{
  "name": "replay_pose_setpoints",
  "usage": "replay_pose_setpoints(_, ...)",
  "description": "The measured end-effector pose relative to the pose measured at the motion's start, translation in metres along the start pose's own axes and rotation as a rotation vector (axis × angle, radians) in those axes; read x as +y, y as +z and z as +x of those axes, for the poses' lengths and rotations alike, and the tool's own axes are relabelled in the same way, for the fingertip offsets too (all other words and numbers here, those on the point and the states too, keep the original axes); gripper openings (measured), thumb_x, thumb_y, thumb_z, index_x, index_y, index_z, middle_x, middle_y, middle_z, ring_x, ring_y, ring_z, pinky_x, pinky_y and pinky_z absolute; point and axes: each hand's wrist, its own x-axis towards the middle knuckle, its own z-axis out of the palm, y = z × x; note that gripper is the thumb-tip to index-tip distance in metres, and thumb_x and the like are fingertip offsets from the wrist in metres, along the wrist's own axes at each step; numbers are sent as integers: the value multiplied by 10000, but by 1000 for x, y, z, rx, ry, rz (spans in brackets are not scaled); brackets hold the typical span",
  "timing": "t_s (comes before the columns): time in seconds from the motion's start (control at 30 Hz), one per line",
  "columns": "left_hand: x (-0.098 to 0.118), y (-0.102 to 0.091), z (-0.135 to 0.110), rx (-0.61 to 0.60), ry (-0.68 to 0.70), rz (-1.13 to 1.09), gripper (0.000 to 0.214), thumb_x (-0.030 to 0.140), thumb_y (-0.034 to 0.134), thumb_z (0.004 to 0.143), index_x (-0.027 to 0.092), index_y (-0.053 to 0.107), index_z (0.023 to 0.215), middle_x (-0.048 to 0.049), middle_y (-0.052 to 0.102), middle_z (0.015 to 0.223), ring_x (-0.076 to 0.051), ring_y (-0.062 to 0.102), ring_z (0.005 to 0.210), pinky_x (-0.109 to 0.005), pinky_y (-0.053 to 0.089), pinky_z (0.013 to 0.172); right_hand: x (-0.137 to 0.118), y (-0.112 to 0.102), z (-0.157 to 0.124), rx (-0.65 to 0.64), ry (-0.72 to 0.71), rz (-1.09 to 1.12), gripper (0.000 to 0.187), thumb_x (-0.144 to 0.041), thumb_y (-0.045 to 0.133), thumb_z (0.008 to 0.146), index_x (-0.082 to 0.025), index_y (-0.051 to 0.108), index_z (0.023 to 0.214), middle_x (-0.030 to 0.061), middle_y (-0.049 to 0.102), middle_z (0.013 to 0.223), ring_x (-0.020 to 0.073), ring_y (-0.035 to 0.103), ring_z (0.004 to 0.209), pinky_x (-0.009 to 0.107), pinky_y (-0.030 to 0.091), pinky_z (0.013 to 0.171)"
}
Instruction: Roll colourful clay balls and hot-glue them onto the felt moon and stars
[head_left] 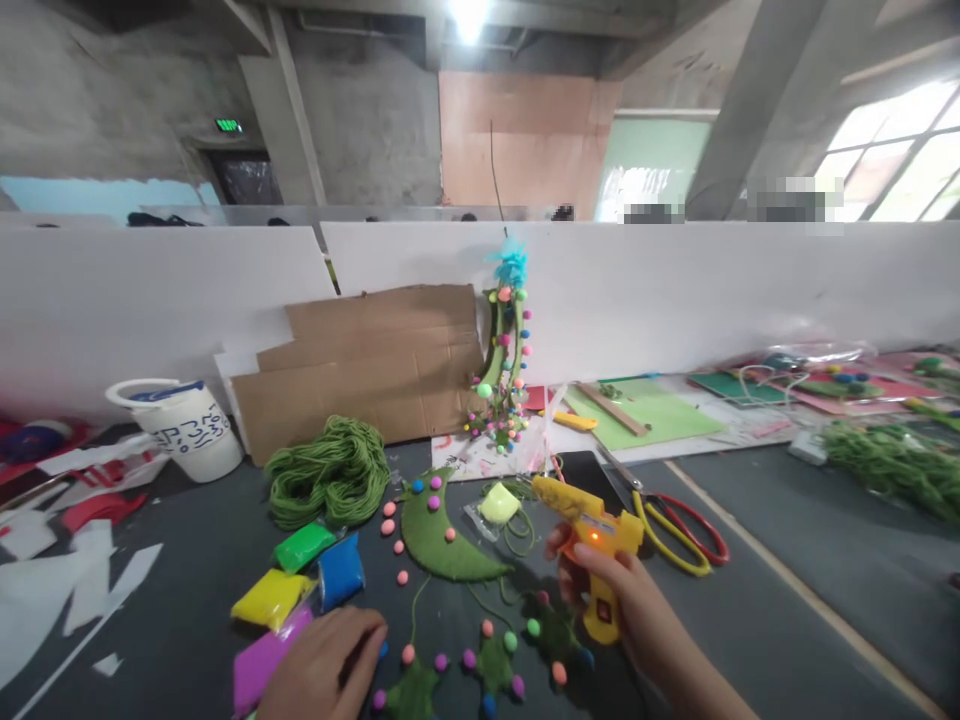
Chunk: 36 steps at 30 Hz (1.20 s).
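Observation:
My right hand (600, 590) grips a yellow hot glue gun (600, 530) by its handle. Its orange light glows, and the nozzle points up and left. Near the front edge, my left hand (322, 665) has its fingers curled together beside a small blue ball (383, 650); whether they pinch anything is hidden. Between the hands lies a green felt crescent moon (450, 545) with blue, purple and pink balls on it. Loose pink balls (388, 526) lie along its left side. Below are green felt stars (493, 660) with coloured balls at their tips, some joined by green yarn.
Clay packets (271, 597) and a green yarn bundle (328, 470) lie left, near a white bucket (196, 430). Scissors (679, 535) lie right of the glue gun. A decorated hanging (506, 350) stands behind, beside cardboard (360, 370) and a white partition (675, 290).

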Motion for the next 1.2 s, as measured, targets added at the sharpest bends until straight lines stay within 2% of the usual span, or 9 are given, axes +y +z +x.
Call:
replay_pose_setpoints(0.17,11,-3,4,-8,-74,-49,199,346,500,858,262,675,816,1,741,836,-182,691,783,-287,559,712,5,-4,-2,2,-111,-18,378,-512,698,684,-140,669,746,52,663,642,146,544,487,244,379,466)
replay_pose_setpoints(0.37,28,-9,6,-40,-68,-192,254,382,449,885,232,650,845,-37,707,865,-202,653,857,-341,514,795,9,-19,-16,83,-181,-42,366,-505,673,731,-146,642,801,-22,545,474,127,471,432,238,341,450)
replay_pose_setpoints(0.5,35,-21,12,-67,-69,-240,254,372,435,890,209,629,889,-62,685,940,-213,629,918,-369,484,845,13,-25,-33,124,-188,-56,345,-418,764,648,-168,624,839,-48,536,516,121,467,459,237,349,471)
replay_pose_setpoints(0.7,54,-37,12,-186,-21,-271,148,282,496,855,243,634,893,-12,681,942,-175,622,926,-309,474,854,17,-33,-45,45,-169,-80,384,-290,787,599,-196,635,939,-44,601,651,142,544,598,265,421,617)
replay_pose_setpoints(0.9,80,-27,16,-378,-62,-326,181,240,525,822,230,591,990,-43,646,1067,-195,572,1034,-329,439,909,12,-44,-23,-85,-101,-166,314,-146,730,605,-190,675,911,-26,615,684,158,567,629,277,418,609)
replay_pose_setpoints(1.03,92,-16,38,-406,-38,-326,188,223,424,877,237,570,995,-38,647,1053,-186,563,1033,-351,386,965,19,-43,-6,-158,-69,-209,321,-102,687,591,-201,700,896,-13,635,711,172,581,680,289,418,643)
replay_pose_setpoints(1.2,87,-9,58,-411,-24,-301,187,234,406,882,247,586,933,-25,654,975,-186,571,964,-315,417,875,34,-47,2,-173,-43,-218,332,-144,686,556,-215,708,880,-5,642,731,184,589,688,309,421,643)
